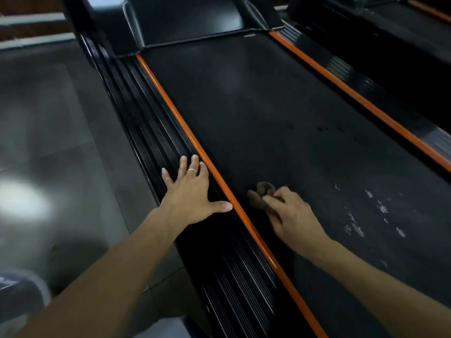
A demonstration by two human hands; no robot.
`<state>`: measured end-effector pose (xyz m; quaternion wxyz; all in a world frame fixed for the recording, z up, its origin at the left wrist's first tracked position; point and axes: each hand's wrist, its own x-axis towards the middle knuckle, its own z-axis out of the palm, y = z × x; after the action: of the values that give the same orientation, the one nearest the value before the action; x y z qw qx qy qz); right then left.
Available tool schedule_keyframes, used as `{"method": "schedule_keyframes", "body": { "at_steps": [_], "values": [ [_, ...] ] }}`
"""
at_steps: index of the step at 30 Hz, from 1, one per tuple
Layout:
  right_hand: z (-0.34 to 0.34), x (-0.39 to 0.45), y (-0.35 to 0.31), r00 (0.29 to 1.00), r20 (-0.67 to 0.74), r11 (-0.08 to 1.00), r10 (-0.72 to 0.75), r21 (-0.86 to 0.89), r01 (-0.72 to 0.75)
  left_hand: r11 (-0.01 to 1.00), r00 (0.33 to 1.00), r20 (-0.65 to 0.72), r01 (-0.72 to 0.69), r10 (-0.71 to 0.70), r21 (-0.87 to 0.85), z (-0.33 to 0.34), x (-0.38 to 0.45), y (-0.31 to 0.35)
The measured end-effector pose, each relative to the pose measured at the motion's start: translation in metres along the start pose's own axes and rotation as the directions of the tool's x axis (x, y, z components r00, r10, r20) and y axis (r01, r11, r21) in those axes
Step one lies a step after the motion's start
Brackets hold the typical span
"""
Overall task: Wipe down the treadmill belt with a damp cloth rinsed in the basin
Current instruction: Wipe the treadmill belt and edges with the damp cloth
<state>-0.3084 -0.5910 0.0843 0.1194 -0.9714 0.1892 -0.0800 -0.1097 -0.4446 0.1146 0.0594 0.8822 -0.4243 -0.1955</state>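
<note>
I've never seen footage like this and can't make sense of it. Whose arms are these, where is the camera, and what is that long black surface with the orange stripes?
There is no robot here: a person wears a wide-angle camera on the head, so you look down along their own arms. The long black surface is a treadmill belt, edged by orange strips. The left hand lies flat, fingers spread, on the ribbed side rail. The right hand grips a small brown cloth against the belt near the left strip. Whitish worn or dirty patches show on the belt to the right. A second treadmill stands alongside.
</note>
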Motion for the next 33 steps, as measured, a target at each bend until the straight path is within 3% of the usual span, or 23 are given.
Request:
{"method": "schedule_keyframes", "body": {
  "at_steps": [3,6,8,10,12,14,16,18,21,24,26,28,33],
  "values": [
    [-0.006,0.026,0.035,0.999,-0.028,0.998,-0.035,-0.051,0.033,1.0,1.0,-0.001,0.006,-0.006,-0.008,0.0,0.001,0.0],
    [-0.012,0.088,0.08,0.963,-0.154,0.961,0.219,-0.136,-0.24,1.0,1.0,-0.006,0.001,-0.001,-0.014,0.002,0.003,-0.001],
    [-0.012,0.109,0.085,0.944,-0.158,0.94,0.291,-0.137,-0.313,1.0,1.0,-0.02,-0.003,0.003,-0.019,0.003,0.004,-0.002],
    [-0.008,0.101,0.066,0.971,-0.141,0.968,0.194,-0.134,-0.213,1.0,1.0,-0.02,-0.007,0.006,-0.013,0.002,0.004,-0.002],
    [-0.007,0.066,0.042,0.998,-0.054,0.996,-0.022,-0.09,0.017,1.0,1.0,-0.026,-0.006,0.006,0.0,0.001,0.002,-0.002],
    [-0.013,0.018,0.026,0.979,0.068,0.981,-0.195,0.002,0.195,1.0,0.999,-0.049,-0.009,0.01,0.026,0.001,-0.004,0.0],
    [-0.025,-0.029,0.024,0.938,0.193,0.958,-0.287,0.074,0.278,0.999,0.997,-0.079,-0.018,0.021,0.041,0.004,-0.012,0.002],
    [-0.037,-0.058,0.027,0.905,0.265,0.944,-0.331,0.099,0.316,0.999,0.997,-0.073,-0.028,0.03,0.026,0.008,-0.021,0.004],
    [-0.048,-0.023,0.033,0.924,0.182,0.942,-0.335,0.069,0.328,1.0,0.999,-0.044,-0.023,0.023,0.02,0.012,-0.03,0.006],
    [-0.031,0.06,0.026,0.967,0.036,0.966,-0.251,-0.05,0.253,1.0,1.0,-0.022,-0.01,0.01,0.007,0.012,-0.029,0.006],
    [-0.012,0.09,0.012,0.986,0.067,0.985,-0.155,-0.066,0.159,1.0,1.0,-0.014,-0.007,0.007,0.008,0.012,-0.028,0.007],
    [0.0,0.086,0.007,0.98,0.128,0.987,-0.15,-0.046,0.157,1.0,1.0,-0.013,-0.009,0.009,0.012,0.012,-0.028,0.007],
    [-0.021,-0.001,0.03,0.929,0.217,0.953,-0.301,0.078,0.291,1.0,1.0,-0.01,-0.005,0.005,0.017,0.012,-0.027,0.007]
  ]
}}
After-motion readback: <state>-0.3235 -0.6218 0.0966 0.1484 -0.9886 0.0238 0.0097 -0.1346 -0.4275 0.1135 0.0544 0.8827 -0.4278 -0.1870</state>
